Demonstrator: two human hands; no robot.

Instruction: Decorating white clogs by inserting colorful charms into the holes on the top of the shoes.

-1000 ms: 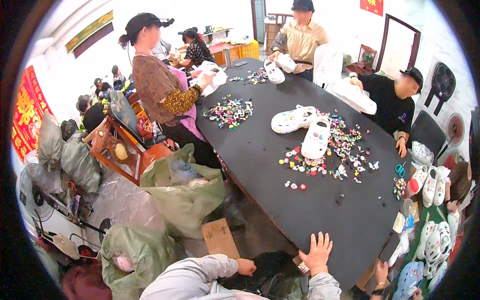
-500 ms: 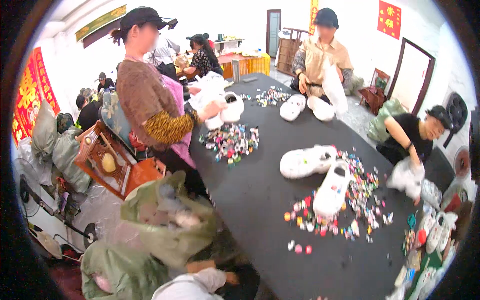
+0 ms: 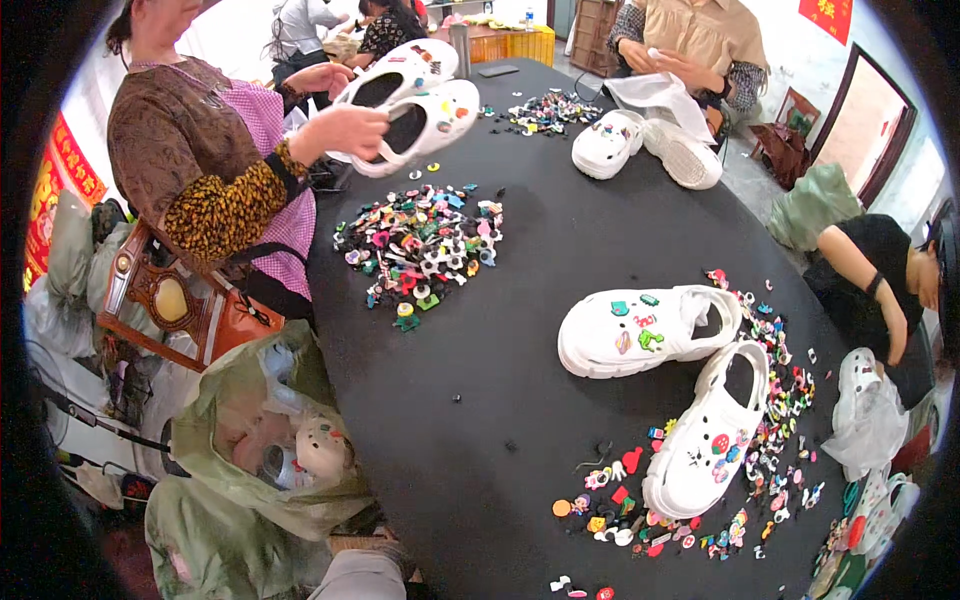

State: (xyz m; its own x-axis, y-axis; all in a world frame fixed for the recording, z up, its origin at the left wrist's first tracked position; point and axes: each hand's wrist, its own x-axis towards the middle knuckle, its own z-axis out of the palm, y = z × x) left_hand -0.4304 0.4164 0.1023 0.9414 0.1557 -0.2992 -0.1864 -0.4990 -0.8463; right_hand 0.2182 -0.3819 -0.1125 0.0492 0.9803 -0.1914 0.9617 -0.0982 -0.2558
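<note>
Neither of my hands can be made out. A grey cloth-covered shape [image 3: 360,580] at the lower edge shows no fingers. On the black table [image 3: 440,520] nearest me, a white clog [image 3: 640,335] lies sideways, with green, red and other charms on its upper. A second white clog [image 3: 705,440] is angled toward me, its heel close to the first one's. Loose colourful shoe charms [image 3: 790,390] are strewn beside and beneath it. A few more charms [image 3: 580,590] lie near the lower edge.
At left, a co-worker's hands [image 3: 350,130] hold two decorated white clogs [image 3: 435,120] above a charm pile [image 3: 420,240]. Across the table, another person handles a white bag [image 3: 660,100] by two clogs [image 3: 610,145]. At right, someone reaches to a bagged clog [image 3: 865,400]. Green sacks [image 3: 250,400] stand left.
My view has tilted down and shifted. The left co-worker has raised the clogs off the table. Across the table, the person's hands are now together at the white bag.
</note>
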